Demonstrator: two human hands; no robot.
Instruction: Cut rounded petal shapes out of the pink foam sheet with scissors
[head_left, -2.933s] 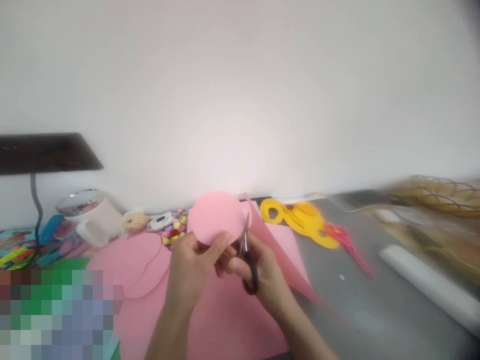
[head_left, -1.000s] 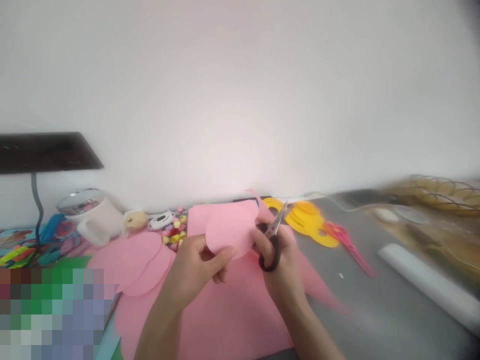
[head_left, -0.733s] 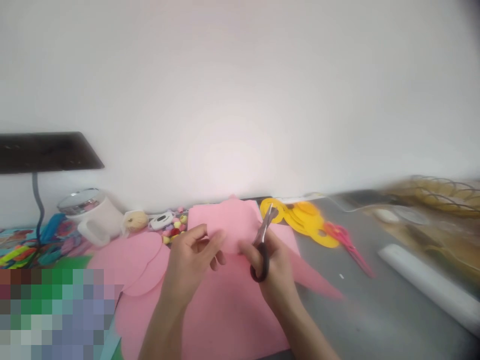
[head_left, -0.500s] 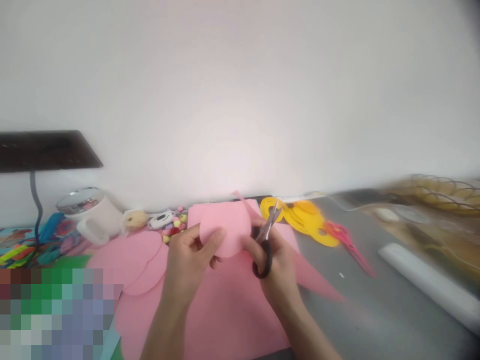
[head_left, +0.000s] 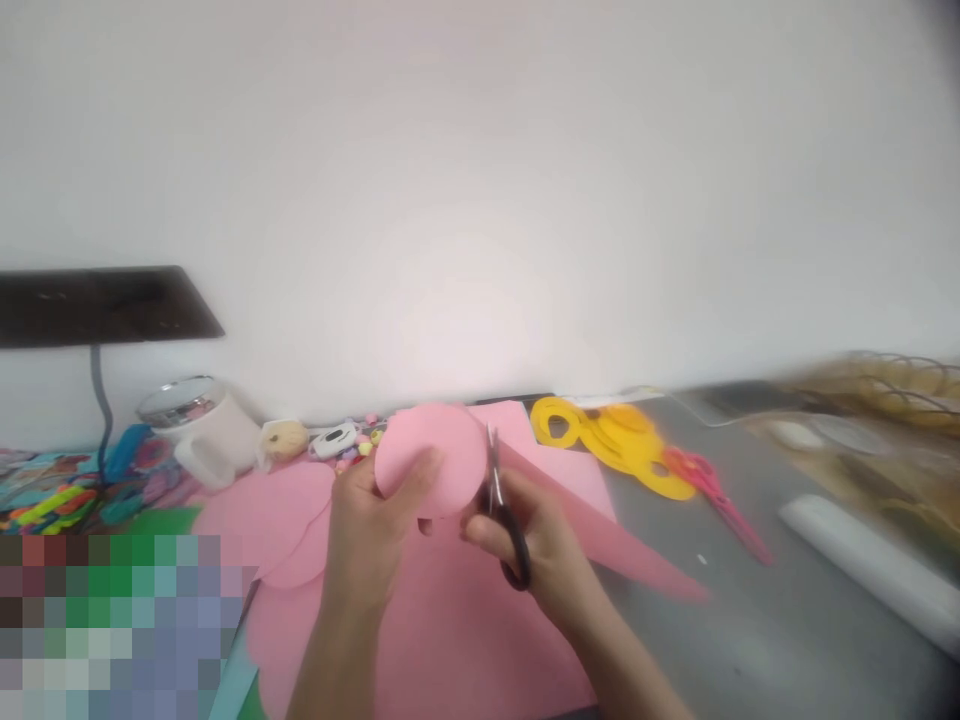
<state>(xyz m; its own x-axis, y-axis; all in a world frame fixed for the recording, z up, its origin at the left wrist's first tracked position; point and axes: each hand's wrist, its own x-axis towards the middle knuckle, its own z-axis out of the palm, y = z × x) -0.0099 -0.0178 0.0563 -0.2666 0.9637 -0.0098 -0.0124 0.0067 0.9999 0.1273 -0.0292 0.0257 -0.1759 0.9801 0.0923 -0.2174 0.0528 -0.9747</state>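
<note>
Scissors [head_left: 496, 490] have shifted left, blades now just beside right edge of disc [head_left: 446, 440].
Left hand [head_left: 367, 525] pinches disc over pink sheet [head_left: 457, 620] on worktop [head_left: 667, 640]; right hand [head_left: 538, 530] grips scissors by handles.

A smooth pink paper disc [head_left: 450, 435], rounded along its edge, is held up just below the centre of the frame, its flat face tilted towards the viewer. Along its right edge stands a pair of scissors [head_left: 494, 488], silver-bladed and black-handled, tips pointing up, one dark finger loop slanting down towards the lower right.
</note>
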